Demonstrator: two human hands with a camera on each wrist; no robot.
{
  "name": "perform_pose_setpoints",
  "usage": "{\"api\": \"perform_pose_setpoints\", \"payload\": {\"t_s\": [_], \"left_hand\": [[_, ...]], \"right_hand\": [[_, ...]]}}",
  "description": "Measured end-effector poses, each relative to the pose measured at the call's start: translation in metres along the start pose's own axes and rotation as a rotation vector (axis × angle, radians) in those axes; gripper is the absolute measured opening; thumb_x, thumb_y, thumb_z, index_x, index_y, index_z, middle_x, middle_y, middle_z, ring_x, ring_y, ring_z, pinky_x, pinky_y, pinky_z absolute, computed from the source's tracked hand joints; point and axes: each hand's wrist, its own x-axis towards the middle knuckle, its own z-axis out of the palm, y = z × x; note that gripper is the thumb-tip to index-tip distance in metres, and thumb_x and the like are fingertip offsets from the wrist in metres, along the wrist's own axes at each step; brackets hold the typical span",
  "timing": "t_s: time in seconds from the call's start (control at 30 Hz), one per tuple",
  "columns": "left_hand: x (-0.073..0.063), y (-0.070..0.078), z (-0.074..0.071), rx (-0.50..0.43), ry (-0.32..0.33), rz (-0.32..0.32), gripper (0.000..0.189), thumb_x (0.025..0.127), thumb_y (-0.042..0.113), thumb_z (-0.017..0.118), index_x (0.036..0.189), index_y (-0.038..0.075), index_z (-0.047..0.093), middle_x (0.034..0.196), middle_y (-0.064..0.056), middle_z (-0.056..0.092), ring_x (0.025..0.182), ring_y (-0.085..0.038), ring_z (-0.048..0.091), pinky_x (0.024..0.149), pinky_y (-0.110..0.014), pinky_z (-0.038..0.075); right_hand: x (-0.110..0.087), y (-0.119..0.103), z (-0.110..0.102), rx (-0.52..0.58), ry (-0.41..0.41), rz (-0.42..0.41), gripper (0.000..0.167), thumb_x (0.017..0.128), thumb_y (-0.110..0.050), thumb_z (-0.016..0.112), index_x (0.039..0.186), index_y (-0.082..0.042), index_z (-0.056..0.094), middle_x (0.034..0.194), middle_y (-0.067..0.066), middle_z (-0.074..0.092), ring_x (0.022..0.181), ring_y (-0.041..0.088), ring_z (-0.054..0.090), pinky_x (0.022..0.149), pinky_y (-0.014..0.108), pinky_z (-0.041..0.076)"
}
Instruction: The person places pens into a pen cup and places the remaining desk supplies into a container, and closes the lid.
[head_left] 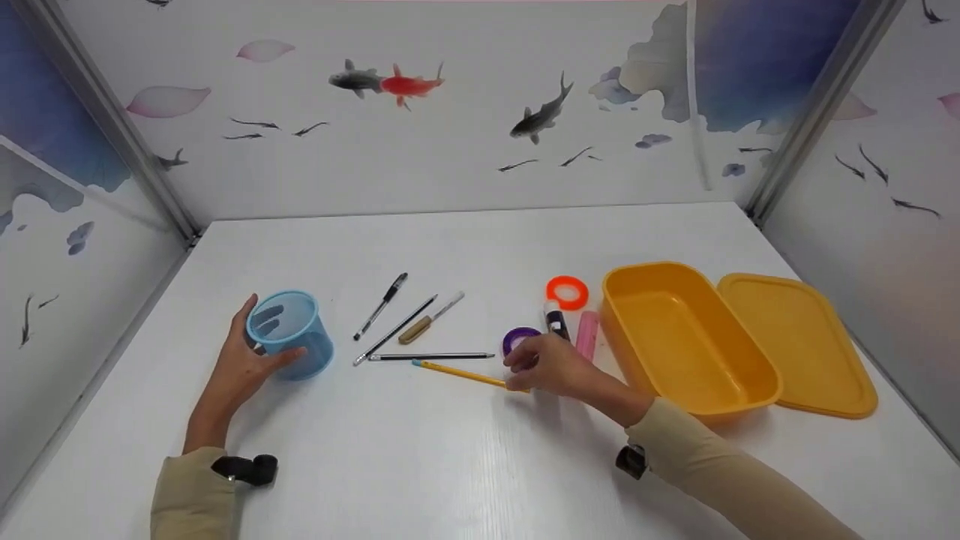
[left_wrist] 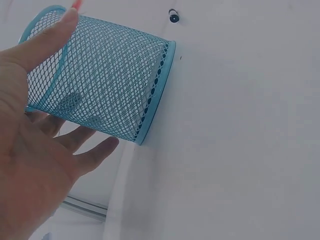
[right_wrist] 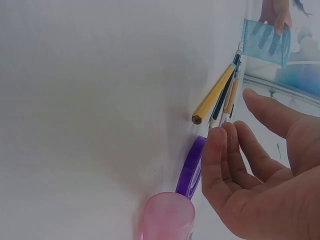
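My left hand holds a light blue mesh pen holder, its thumb on the near side and its fingers around the far side. The left wrist view has the mesh pen holder between thumb and fingers. My right hand hovers by the end of a yellow pencil, thumb and fingertips apart. In the right wrist view the pencil lies on the table beyond the fingertips, with nothing between them. A purple tape roll sits right beside that hand, partly hidden by it.
Two dark pencils, a black pen and a gold-capped pen lie mid-table. Near the right hand are an orange ring, a dark white-capped tube and a pink cylinder. Rightward stand a yellow box and its lid.
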Motion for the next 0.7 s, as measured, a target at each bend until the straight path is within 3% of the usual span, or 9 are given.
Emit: {"api": "perform_pose_setpoints", "payload": {"t_s": [0.4,0.7], "left_hand": [[0.0015,-0.0060,0.0007,-0.004,-0.051,-0.021,0.108,0.086,0.033,0.079,0.159,0.000,0.007,0.161,-0.028,0.024,0.150,-0.049,0.023,0.121,-0.065,0.024],[0.0040,-0.0080,0.0003,-0.022,-0.084,-0.043,0.107,0.086,0.033,0.078,0.159,0.000,0.006,0.162,-0.028,0.023,0.149,-0.050,0.023,0.118,-0.064,0.030]], "right_hand": [[0.0027,0.0058,0.0079,-0.038,-0.025,0.066,0.024,0.080,-0.010,0.084,0.102,-0.014,0.076,0.087,0.001,0.069,0.079,0.016,0.061,0.075,0.025,0.061],[0.0046,0.0068,0.0094,-0.129,-0.019,0.073,0.011,0.082,-0.011,0.082,0.090,-0.016,0.077,0.082,0.001,0.067,0.076,0.017,0.059,0.071,0.024,0.058]]}}
